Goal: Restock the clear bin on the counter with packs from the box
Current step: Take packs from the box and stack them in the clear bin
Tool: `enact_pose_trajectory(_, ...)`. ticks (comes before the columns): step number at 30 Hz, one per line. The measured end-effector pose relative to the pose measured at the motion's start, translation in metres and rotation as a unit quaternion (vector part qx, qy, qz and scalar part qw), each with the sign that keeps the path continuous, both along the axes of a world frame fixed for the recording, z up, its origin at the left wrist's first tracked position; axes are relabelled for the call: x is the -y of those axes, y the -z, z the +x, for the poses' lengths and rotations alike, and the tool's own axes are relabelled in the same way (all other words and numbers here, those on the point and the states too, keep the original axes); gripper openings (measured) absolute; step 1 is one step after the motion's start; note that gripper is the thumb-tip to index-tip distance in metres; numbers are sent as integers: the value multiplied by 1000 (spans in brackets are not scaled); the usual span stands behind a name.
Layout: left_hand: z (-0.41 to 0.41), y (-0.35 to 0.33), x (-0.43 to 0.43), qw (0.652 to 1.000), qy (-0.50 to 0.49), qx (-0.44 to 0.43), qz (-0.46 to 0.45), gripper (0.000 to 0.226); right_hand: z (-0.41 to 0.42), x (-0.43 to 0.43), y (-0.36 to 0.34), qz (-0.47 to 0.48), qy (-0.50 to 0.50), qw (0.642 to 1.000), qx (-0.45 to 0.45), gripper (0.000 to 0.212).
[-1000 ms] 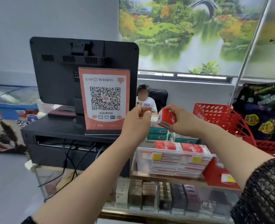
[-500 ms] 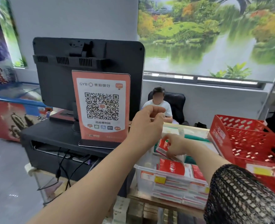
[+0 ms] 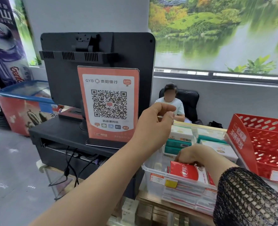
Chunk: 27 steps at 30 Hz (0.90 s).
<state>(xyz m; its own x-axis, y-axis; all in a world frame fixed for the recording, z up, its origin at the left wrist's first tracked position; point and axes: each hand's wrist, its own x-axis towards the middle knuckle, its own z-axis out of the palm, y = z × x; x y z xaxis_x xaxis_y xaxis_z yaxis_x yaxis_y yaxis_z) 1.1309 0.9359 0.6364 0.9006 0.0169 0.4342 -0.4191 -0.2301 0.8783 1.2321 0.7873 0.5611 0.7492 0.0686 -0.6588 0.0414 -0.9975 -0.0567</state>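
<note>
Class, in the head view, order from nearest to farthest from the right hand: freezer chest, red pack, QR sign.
1. red pack, touching the right hand.
2. QR sign, to the left.
3. freezer chest, far left.

Clear plastic bin point(image 3: 151, 172) nearly full of flat-stacked red-and-white packs point(image 3: 182, 195), top pack point(image 3: 189, 173) tilted.

Shop interior in bright, even light. Ahead of me, a white wall point(image 3: 86, 13) meets a wide landscape mural point(image 3: 216, 30) of a lake and green trees, with a narrow bright window strip point(image 3: 200, 73) beneath it. Below that, a person point(image 3: 180, 109) sits in a black office chair point(image 3: 189, 101). To my left, a glass-topped chest freezer point(image 3: 24, 101) stands on the glossy grey floor point(image 3: 9, 168), beside a tall purple banner point(image 3: 2, 46).
</note>
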Motion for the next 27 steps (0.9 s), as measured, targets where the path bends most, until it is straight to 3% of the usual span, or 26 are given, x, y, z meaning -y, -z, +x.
enact_pose_trajectory(7,-2,1,-4,1000,22,-7,4,18,4,0,6,15,28,999,7,35)
enact_pose_trajectory(10,-1,5,-6,1000,12,-11,17,17,6,-3,8,59,64,992,92,37)
enact_pose_trajectory(13,-1,10,-8,1000,-8,-5,24,18,-3,-10,-2,170,86,967,168,34)
enact_pose_trajectory(16,-5,12,-10,1000,-18,-9,1,19,-23,-25,-19,338,100,904,240,29)
enact_pose_trajectory(19,-12,13,-14,999,-29,-6,-17,19,-49,-44,-31,536,192,774,276,25)
enact_pose_trajectory(21,-18,15,-18,999,-33,-4,-19,17,-71,-54,-39,608,223,702,295,24)
enact_pose_trajectory(25,-35,23,-29,1000,-23,-13,-13,17,-123,-67,-47,635,225,644,362,20)
enact_pose_trajectory(27,-47,31,-34,1000,-15,-22,-15,16,-148,-70,-44,637,217,636,377,20)
